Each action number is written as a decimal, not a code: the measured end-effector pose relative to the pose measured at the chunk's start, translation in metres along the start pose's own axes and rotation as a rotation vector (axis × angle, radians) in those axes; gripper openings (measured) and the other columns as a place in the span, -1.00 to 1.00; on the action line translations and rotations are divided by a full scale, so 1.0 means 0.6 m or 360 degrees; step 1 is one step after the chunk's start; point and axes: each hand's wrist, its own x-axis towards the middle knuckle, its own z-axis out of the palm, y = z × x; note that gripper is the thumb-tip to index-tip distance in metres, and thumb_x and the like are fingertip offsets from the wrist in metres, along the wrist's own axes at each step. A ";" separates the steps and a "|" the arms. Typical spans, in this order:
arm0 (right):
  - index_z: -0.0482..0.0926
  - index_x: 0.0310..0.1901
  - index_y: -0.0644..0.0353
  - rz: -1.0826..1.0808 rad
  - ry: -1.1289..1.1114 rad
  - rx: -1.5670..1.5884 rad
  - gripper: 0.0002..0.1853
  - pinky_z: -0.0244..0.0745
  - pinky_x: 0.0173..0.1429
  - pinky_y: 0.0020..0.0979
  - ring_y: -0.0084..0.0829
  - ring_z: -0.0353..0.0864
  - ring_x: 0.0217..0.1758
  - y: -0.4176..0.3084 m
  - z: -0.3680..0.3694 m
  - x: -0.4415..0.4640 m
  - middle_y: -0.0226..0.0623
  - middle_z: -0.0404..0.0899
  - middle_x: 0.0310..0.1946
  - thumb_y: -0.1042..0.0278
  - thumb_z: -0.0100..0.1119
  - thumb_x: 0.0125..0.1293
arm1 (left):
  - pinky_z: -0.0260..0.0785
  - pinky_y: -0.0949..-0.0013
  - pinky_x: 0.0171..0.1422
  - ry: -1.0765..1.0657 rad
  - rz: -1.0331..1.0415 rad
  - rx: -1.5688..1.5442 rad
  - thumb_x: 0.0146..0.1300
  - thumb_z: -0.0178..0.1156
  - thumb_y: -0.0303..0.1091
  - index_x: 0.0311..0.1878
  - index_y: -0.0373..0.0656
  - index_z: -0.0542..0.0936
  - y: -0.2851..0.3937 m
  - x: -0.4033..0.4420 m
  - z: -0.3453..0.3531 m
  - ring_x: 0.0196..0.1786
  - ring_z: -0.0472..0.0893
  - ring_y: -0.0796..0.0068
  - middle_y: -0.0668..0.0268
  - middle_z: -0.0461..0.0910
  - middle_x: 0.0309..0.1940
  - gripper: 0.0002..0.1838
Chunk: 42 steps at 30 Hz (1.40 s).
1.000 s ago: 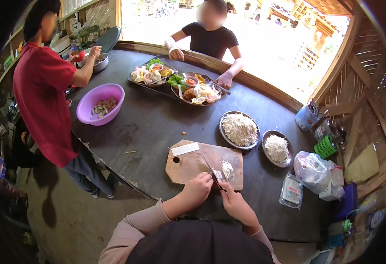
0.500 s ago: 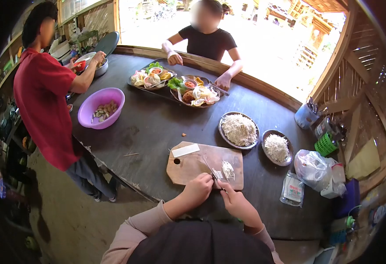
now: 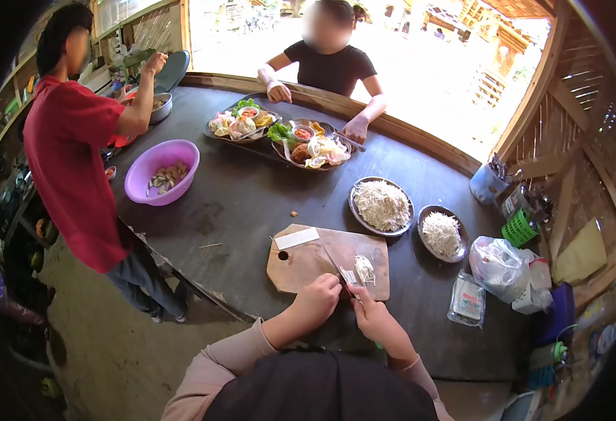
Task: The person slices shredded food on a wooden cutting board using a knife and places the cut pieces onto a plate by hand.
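A wooden cutting board (image 3: 308, 270) lies in front of me on the dark table. My right hand (image 3: 378, 319) is closed around the handle of a knife (image 3: 334, 260), whose blade points away and slightly left over the board. Just left of the blade, my left hand (image 3: 318, 297) has its fingers pressed together; whatever they hold is hidden. Thin white slices (image 3: 349, 276) lie against the blade's right side. Farther right is a small pile of white strips (image 3: 365, 269). A flat white slab (image 3: 297, 238) rests at the board's far left.
Beyond the board stand a large plate (image 3: 354, 214) and a smaller plate (image 3: 427, 249) heaped with white shreds. A plastic bag (image 3: 497, 265) lies at right. A purple basin (image 3: 136, 189) stands left, near a person in red (image 3: 76, 161). Another person (image 3: 325, 68) sits behind two food platters.
The person in red has raised a hand higher above the pot at the back left. My hands and the knife stay in almost the same place on the board.
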 end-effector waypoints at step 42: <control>0.38 0.30 0.02 0.0199 -0.0143 -0.0018 -0.64 0.53 -0.12 -0.04 0.24 0.65 -0.20 -0.025 -0.016 -0.007 0.25 0.62 -0.33 0.34 0.00 0.52 | 0.50 0.18 0.10 0.0066 0.0066 -0.0055 0.16 0.24 -0.49 -0.25 -0.32 0.58 -0.009 0.001 -0.005 -0.01 0.59 0.08 0.08 0.58 -0.14 -0.88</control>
